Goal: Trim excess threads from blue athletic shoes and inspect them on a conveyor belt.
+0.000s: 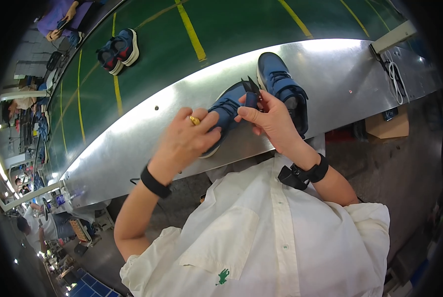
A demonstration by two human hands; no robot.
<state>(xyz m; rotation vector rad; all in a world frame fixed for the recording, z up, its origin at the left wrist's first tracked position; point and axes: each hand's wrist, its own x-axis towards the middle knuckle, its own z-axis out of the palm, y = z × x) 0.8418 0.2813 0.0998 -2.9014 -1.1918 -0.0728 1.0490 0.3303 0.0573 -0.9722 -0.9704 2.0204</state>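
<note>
Two blue shoes lie on the metal ledge in front of me. My left hand (189, 141), slightly blurred, has its fingers curled over the left shoe (226, 111) and wears a gold-coloured ring; its fingertips are partly hidden. My right hand (276, 121) is closed around black thread snips (250, 85), their pointed blades sticking up past the fingers. Between its thumb and fingers shows a dark blue strap (251, 100), beside the left shoe's laces. Just beyond that hand rests the right shoe (277, 74), toe pointing away, its strap across the top.
A green conveyor belt (157, 54) with yellow lines runs beyond the ledge (147, 128). Another pair of blue shoes (120, 49) sits on it at the far left. White cable (394, 81) hangs at the right end, above a cardboard box (387, 123). Other people work at far left.
</note>
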